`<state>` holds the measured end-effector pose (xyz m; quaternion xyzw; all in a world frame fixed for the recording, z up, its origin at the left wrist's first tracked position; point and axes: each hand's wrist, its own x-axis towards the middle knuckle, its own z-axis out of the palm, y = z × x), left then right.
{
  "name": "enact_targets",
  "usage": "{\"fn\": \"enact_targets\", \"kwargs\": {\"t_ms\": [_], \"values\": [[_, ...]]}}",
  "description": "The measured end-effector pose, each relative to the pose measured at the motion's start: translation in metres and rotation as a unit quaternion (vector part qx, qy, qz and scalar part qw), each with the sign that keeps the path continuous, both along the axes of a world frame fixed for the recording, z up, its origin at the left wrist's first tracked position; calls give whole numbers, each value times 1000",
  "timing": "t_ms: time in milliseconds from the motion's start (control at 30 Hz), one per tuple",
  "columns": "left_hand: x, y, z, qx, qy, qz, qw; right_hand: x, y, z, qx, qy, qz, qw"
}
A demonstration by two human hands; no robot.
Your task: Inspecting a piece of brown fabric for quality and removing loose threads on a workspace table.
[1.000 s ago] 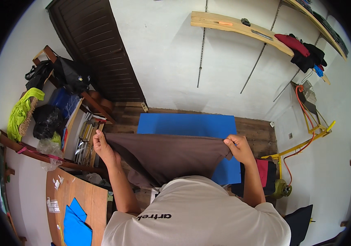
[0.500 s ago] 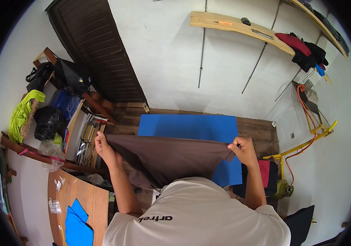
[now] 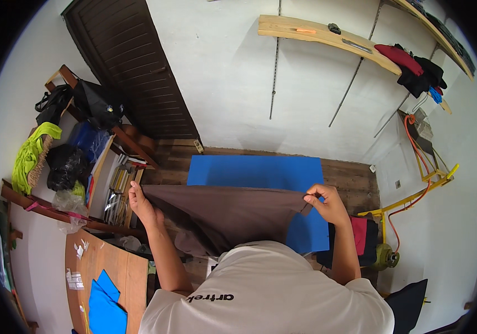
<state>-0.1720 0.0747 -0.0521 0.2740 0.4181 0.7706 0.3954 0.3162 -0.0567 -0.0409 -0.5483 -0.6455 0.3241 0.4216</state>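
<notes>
A dark brown piece of cloth (image 3: 238, 214) is stretched between my two hands, its far edge nearly straight and its lower part hanging in folds toward my body. My left hand (image 3: 143, 205) pinches the cloth's left corner, fingers closed. At the right corner, my right hand (image 3: 327, 204) grips the cloth between thumb and fingers. Beneath and beyond the cloth lies a blue table top (image 3: 255, 167), partly covered by it. My white shirt hides the cloth's near end.
On the left, a wooden table (image 3: 130, 278) bears bright blue cloth pieces (image 3: 106, 306) and paper scraps. A rack (image 3: 130, 146) with bags stands behind it. A yellow metal frame (image 3: 411, 196) with an orange hose is at right. A wooden shelf (image 3: 316, 38) hangs on the wall.
My right hand has shifted slightly left and up with its corner, so the cloth's far edge is a little less taut. My left hand has barely moved.
</notes>
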Motion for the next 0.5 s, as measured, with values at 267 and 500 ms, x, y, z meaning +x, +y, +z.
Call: {"fn": "enact_targets", "kwargs": {"t_ms": [267, 500], "values": [[-1, -1, -5, 1, -2, -4, 1000, 4, 10, -1, 82, -23, -16, 996], [15, -2, -1, 39, 31, -14, 999, 26, 10, -1, 89, -57, -63, 992]]}}
